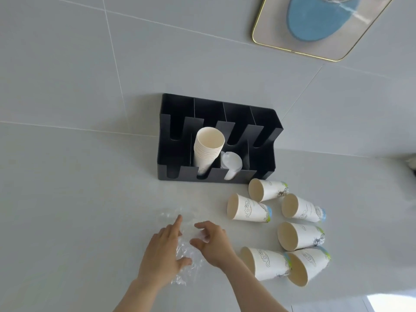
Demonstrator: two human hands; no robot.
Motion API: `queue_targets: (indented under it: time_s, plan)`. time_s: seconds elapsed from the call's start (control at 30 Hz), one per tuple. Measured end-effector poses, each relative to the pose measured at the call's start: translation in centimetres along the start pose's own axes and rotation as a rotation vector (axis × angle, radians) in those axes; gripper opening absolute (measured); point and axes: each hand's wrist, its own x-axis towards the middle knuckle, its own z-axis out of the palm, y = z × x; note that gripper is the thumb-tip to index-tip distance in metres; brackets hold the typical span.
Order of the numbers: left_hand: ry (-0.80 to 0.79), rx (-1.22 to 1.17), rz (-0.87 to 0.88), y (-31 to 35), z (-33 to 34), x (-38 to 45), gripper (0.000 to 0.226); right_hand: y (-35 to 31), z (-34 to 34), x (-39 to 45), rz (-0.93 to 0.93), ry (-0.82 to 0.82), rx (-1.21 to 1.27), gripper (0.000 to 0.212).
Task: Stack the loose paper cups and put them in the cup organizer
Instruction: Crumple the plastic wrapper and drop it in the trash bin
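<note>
Several loose printed paper cups lie on their sides at the right, among them one (247,208) nearest the organizer's front and one (265,263) beside my right forearm. The black cup organizer (173,152) stands against the wall. A stack of plain white cups (208,145) leans in its second slot, and white lids (231,164) sit in the third. My left hand (164,251) lies palm down on a crumpled clear plastic wrapper (186,251), fingers spread. My right hand (213,243) hovers at the wrapper's right side, its curled fingers apart and touching the film.
The counter (78,210) is pale grey and meets a tiled wall behind the organizer. A gold-rimmed tray holding a blue shape (315,25) shows at the top right. A dark object (412,163) sits at the right edge.
</note>
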Motion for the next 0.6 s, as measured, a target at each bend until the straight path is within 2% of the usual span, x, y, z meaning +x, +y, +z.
queue_targets:
  time_s: [0.1, 0.17, 0.23, 0.3, 0.4, 0.43, 0.57, 0.6]
  plan:
    - [0.091, 0.067, 0.081, -1.0, 1.4, -0.5, 0.098, 0.5, 1.1, -0.7, 0.037, -0.007, 0.126, 0.019]
    - [0.092, 0.036, 0.092, -1.8, 1.8, -0.6, 0.092, 0.2, 1.6, -1.4, 0.062, -0.102, 0.222, 0.016]
    - [-0.004, -0.066, 0.098, -2.4, 1.7, -0.8, 0.093, -0.1, 1.6, -2.0, 0.095, -0.218, 0.293, 0.016]
    - [-0.117, -0.22, 0.039, -2.6, 1.1, -1.1, 0.085, -0.1, 1.6, -2.5, 0.116, -0.254, 0.406, 0.026]
    - [0.006, -0.384, -0.04, -2.6, 0.3, -1.6, 0.062, 0.2, 2.0, -2.9, 0.138, -0.098, 0.574, 0.062]
    - [0.056, -0.473, -0.06, -2.2, -0.1, -1.7, 0.058, 0.0, 2.0, -2.9, 0.139, -0.084, 0.585, 0.068]
    - [0.104, -0.767, -0.082, 1.2, -1.5, -1.6, 0.052, -0.5, 2.3, -2.7, 0.25, -0.391, 0.784, 0.068]
    - [0.13, -0.799, -0.084, 2.0, -1.4, -1.6, 0.049, -0.6, 2.4, -2.6, 0.251, -0.413, 0.849, 0.069]
